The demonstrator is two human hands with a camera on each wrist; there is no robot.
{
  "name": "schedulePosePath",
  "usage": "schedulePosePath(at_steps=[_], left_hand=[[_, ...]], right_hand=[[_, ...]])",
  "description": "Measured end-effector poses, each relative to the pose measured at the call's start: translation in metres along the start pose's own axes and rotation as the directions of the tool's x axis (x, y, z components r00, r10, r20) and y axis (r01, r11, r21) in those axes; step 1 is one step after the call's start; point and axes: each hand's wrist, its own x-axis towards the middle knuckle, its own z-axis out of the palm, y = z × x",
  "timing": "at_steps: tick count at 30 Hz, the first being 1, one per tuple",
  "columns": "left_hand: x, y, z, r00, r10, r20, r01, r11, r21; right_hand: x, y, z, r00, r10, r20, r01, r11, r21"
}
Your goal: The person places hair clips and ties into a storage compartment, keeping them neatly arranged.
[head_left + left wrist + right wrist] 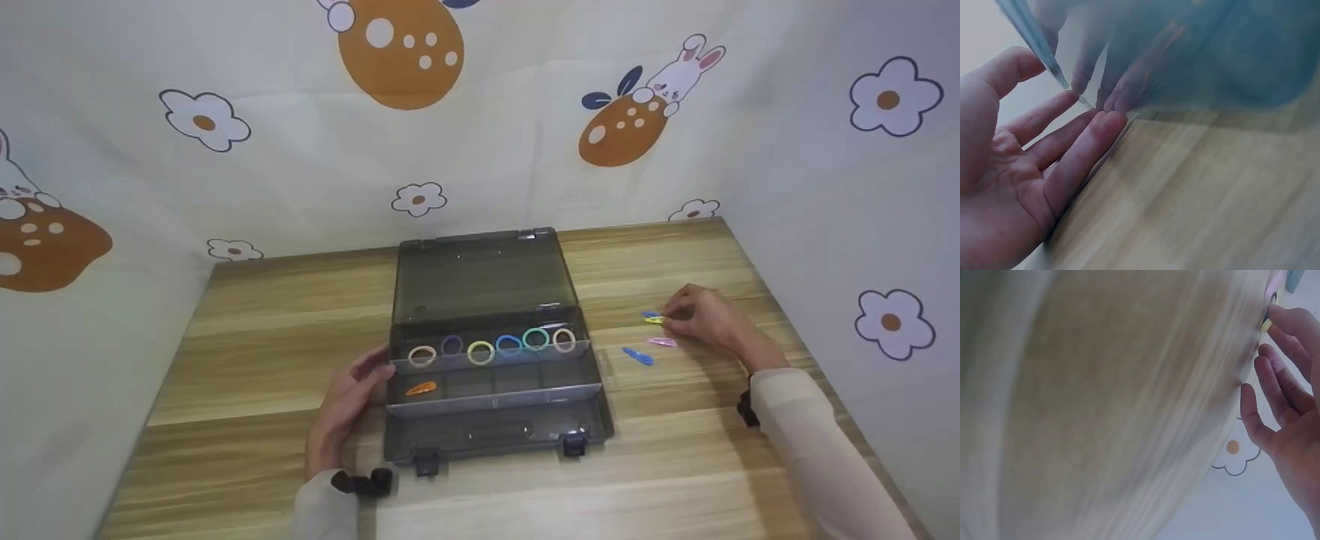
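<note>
My left hand (349, 401) rests against the left side of a dark see-through compartment box (499, 424), its lid laid back. In the left wrist view, fairly straight fingers (1081, 149) touch the outer wall, with the thumb at the edge. My right hand (705, 319) pinches a yellow hair clip (654, 320) between thumb and forefinger, low over the table. A blue hair clip (649, 314) lies just behind it. Nearer me are a pink hair clip (663, 342) and another blue hair clip (638, 356).
Several coloured hair ties, among them a green ring (535, 330), stand in the box's back row. An orange hair clip (421, 388) lies in the middle row's left compartment. Patterned cloth (510, 150) borders the wooden table (277, 337).
</note>
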Motion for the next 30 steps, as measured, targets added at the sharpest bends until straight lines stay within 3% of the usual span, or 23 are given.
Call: schedulePosePath(at_steps=[14,22,30], left_hand=[[-0.0018,0.0024,-0.0003,1.0,-0.003,0.004,0.003,1.0,0.007],[-0.0018,0.0022,0.0002,1.0,-0.026,-0.001,0.026,1.0,-0.012],[-0.0021,0.0025,-0.0008,0.999,-0.051,0.019,0.051,0.998,-0.023]], right_hand=[[0.0,-0.0047,-0.0018,0.999,0.049,0.001,-0.049,0.999,0.012],[0.0004,-0.0042,0.0005,0.993,-0.084,-0.079,0.08,0.995,-0.059],[-0.0003,-0.0062,0.0019,0.996,-0.061,-0.069,0.058,0.997,-0.046]])
